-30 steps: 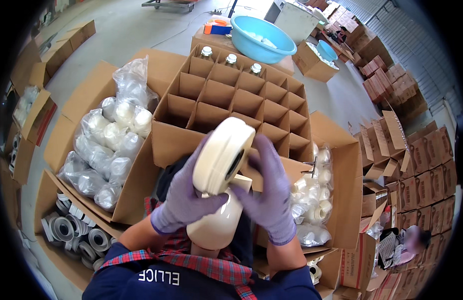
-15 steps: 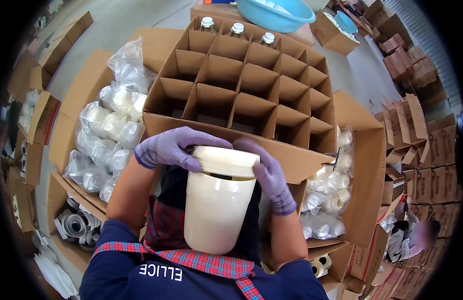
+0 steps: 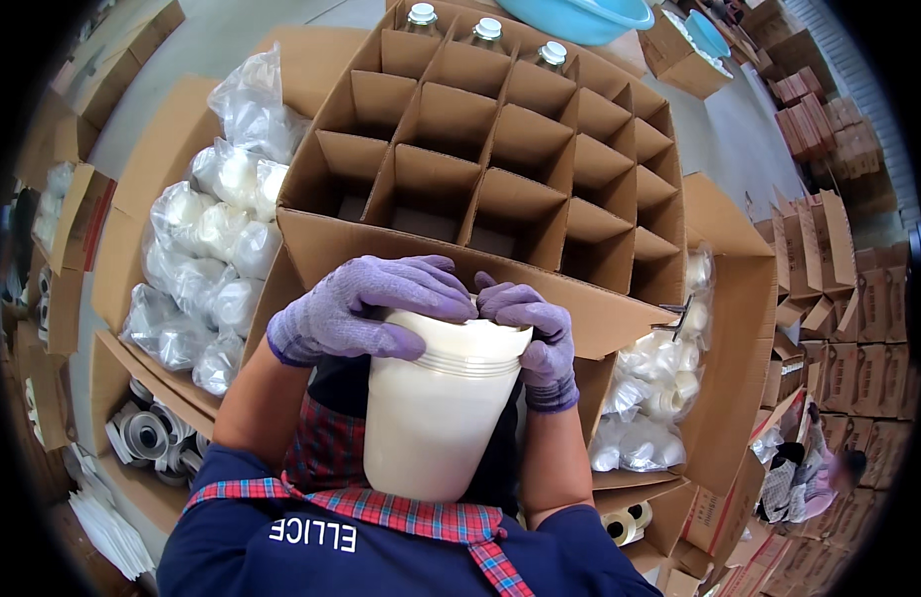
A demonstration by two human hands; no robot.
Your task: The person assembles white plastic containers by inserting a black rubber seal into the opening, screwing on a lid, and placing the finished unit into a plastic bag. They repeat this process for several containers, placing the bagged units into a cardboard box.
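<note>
A glossy cream plastic bucket (image 3: 436, 423) stands upright against my lap, tapering toward its base. Around its mouth sits a cream ribbed top piece (image 3: 460, 343), down against the body with no gap showing. My left hand (image 3: 366, 308), in a purple knit glove, grips its left side, thumb on the outside and fingers over the top. My right hand (image 3: 533, 333), gloved alike, wraps round the right side with bent fingers over the edge. Both hands cover much of the top, and the bucket's inside is hidden.
Just ahead stands a divided cardboard carton (image 3: 480, 254) with several white-capped bottles (image 3: 487, 30) at its far edge. Boxes of bagged white parts (image 3: 222, 229) flank it. Dark and grey ring-shaped parts (image 3: 147, 438) lie lower left. A blue basin (image 3: 580, 15) sits beyond; another person (image 3: 824, 478) is far right.
The top piece has gone down onto the bucket, and the dark gap beneath it has disappeared. Both hands have shifted over the rim, the right one now curling its fingers there.
</note>
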